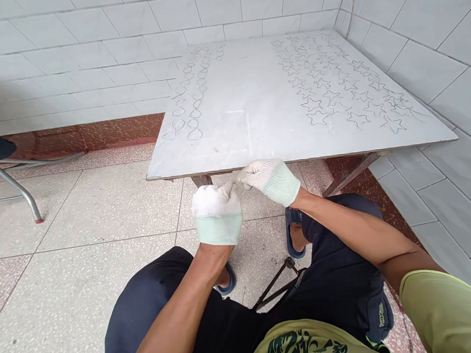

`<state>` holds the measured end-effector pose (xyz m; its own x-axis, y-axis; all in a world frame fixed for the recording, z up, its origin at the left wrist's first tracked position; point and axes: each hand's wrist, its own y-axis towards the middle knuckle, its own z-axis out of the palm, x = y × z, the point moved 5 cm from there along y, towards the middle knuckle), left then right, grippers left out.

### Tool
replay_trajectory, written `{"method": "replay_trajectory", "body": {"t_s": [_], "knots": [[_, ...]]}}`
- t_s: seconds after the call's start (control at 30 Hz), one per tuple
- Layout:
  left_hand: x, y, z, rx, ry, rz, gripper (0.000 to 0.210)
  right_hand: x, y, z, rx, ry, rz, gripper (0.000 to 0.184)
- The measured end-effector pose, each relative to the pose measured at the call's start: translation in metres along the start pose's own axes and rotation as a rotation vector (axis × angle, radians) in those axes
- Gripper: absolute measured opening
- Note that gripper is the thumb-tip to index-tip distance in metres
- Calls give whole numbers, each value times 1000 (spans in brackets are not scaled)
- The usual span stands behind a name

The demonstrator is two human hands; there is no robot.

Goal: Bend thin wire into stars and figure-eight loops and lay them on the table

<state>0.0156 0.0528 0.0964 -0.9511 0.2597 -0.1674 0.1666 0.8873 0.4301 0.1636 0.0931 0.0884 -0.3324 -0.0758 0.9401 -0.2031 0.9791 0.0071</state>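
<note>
White and pale-green knit gloves cover both my hands, held close together just in front of the table's near edge. My left hand is closed, thumb and forefinger pinched toward the right. Meeting it from the other side, my right hand is also closed in a pinch. Whatever lies between the fingertips is too thin or hidden to make out. On the white tabletop beyond, several thin wire star shapes lie in rows at the right. Several looped, figure-eight wire shapes form columns at the left.
A metal-legged stool stands at the far left on the speckled floor. Tiled walls border the table behind and at the right. Below me, a dark folding frame stands between my sandalled feet.
</note>
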Motion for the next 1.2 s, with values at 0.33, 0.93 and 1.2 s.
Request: {"method": "replay_trajectory", "body": {"t_s": [0.33,0.93,1.2], "knots": [[19,7,11,32,-278,-52,31,-16,17,1,112,134,94,24],[13,1,8,149,-30,-126,41,-8,0,6,1,-378,-384,29],[13,-1,16,181,-124,-142,41,-7,4,4,69,-381,-332,29]]}}
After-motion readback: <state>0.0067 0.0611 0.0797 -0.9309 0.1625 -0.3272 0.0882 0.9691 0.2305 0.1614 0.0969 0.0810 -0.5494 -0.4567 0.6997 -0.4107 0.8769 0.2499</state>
